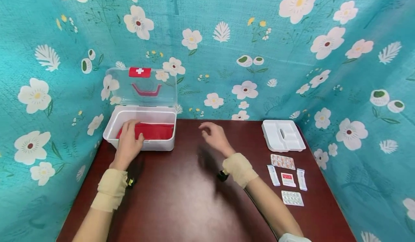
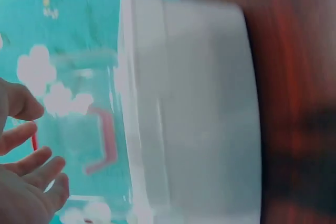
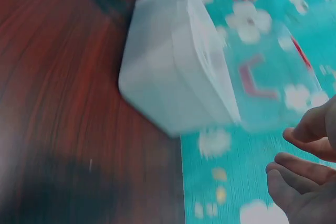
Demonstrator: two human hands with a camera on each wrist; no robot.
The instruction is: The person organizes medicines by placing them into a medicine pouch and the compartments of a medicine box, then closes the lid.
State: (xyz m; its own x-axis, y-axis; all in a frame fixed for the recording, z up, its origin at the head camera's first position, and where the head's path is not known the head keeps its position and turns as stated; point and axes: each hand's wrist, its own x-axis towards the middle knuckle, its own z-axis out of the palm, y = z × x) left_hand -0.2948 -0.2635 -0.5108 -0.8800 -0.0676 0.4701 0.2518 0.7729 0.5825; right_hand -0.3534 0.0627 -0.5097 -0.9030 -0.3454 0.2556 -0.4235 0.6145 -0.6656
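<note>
A white first-aid box (image 1: 140, 145) stands at the table's back left, its clear lid (image 1: 120, 87) with a red handle (image 1: 146, 91) raised behind it. Red fabric-like material (image 1: 154, 131) lies inside; its exact kind cannot be told. Over the box's front left part is my left hand (image 1: 129, 141), fingers loosely bent and nothing visible in them; the left wrist view shows the same hand (image 2: 29, 156) apart from the box wall. My right hand (image 1: 216, 138) hovers over the table right of the box, fingers loosely curled around nothing. It also shows in the right wrist view (image 3: 307, 166).
At the right stand a white compartment tray (image 1: 275, 141), an orange blister pack (image 1: 282, 161), two slim white packets, one of them a left packet (image 1: 273, 175), a red-and-white sachet (image 1: 288, 179) and a silver blister pack (image 1: 292, 198). A flowered teal curtain (image 1: 207, 61) encloses the table.
</note>
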